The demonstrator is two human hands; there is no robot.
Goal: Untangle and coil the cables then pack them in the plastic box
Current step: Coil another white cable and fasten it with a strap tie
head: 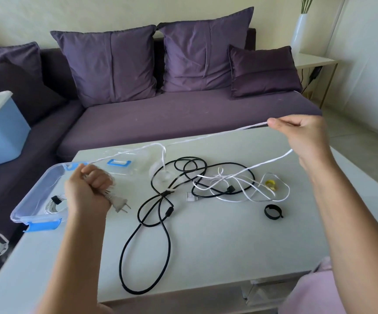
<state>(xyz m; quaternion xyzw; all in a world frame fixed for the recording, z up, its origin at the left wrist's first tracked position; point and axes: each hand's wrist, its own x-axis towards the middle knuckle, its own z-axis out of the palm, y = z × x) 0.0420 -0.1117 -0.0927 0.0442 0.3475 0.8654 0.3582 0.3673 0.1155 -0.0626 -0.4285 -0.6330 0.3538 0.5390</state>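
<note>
My left hand (88,191) grips the plug end of a white cable, its two-pin plug (121,203) poking out below the fist. That white cable (217,134) stretches taut up to my right hand (303,137), which pinches it above the table's far right, then drops back into a white tangle (235,189). A black cable (158,223) lies looped and knotted across the table's middle. The clear plastic box (28,200) with blue clips sits at the left edge, holding a coiled white cable (55,203) bound with a black strap.
The box's clear lid (124,163) with a blue handle lies behind my left hand. A black strap ring (273,211) and a yellow tie (270,184) lie at the right of the white table (229,257). A purple sofa (183,114) stands behind.
</note>
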